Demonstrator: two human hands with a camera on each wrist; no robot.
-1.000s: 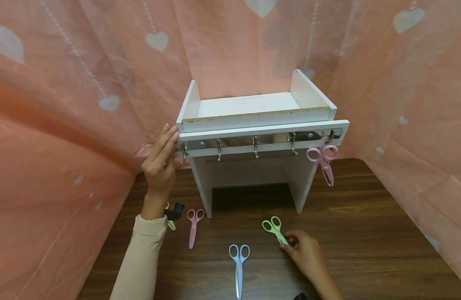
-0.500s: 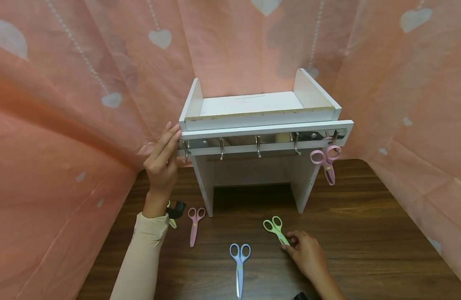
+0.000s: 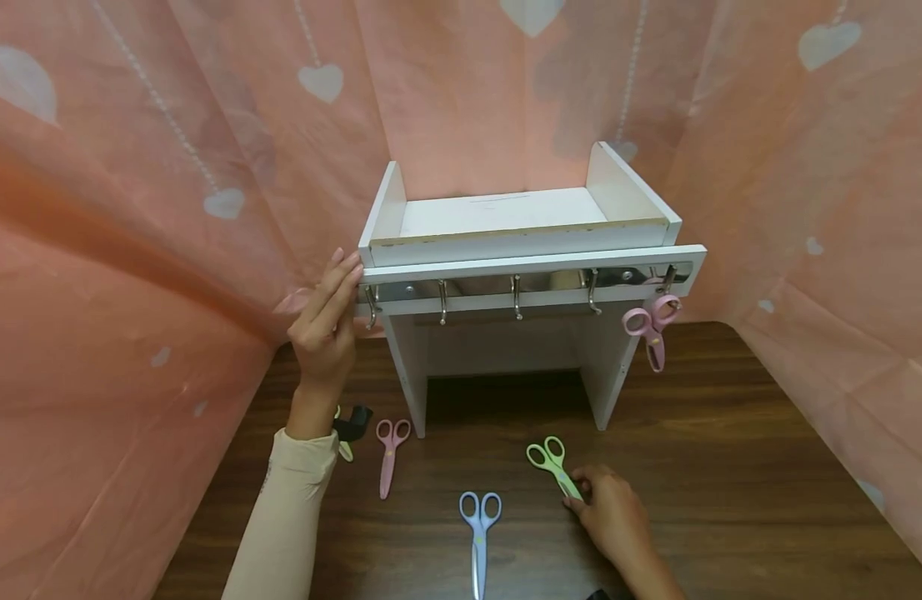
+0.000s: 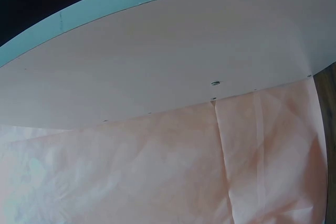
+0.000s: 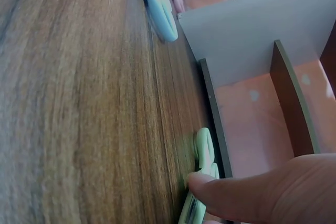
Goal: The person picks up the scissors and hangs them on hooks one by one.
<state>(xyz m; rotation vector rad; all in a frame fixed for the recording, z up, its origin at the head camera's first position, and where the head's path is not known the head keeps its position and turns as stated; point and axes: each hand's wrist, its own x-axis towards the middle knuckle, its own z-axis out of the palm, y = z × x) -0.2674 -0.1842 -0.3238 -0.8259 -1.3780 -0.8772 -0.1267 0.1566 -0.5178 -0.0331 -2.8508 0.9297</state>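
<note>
In the head view my left hand (image 3: 322, 329) rests at the left end of the white hook rail (image 3: 536, 258), its fingers straight and pointing up. My right hand (image 3: 614, 512) pinches the blade end of green scissors (image 3: 554, 462) low over the table, thumb on top in the right wrist view; their handles point toward the shelf. Pink scissors (image 3: 653, 329) hang from the rightmost hook. Blue scissors (image 3: 479, 537) lie in front, and another pink pair (image 3: 388, 454) lies to the left. Yellow-green scissors (image 3: 346, 451) are partly hidden behind the left wrist.
A white shelf unit (image 3: 403, 367) stands on the dark wooden table (image 3: 731, 467), the rail across its front. Several metal hooks (image 3: 517, 298) stick out along the rail. Pink curtains (image 3: 461, 100) with heart prints close in the back and sides.
The view has shifted slightly. The hanging pink scissors have swung a little on their hook. Both hands keep nearly the same places, the right one still pinching the green scissors.
</note>
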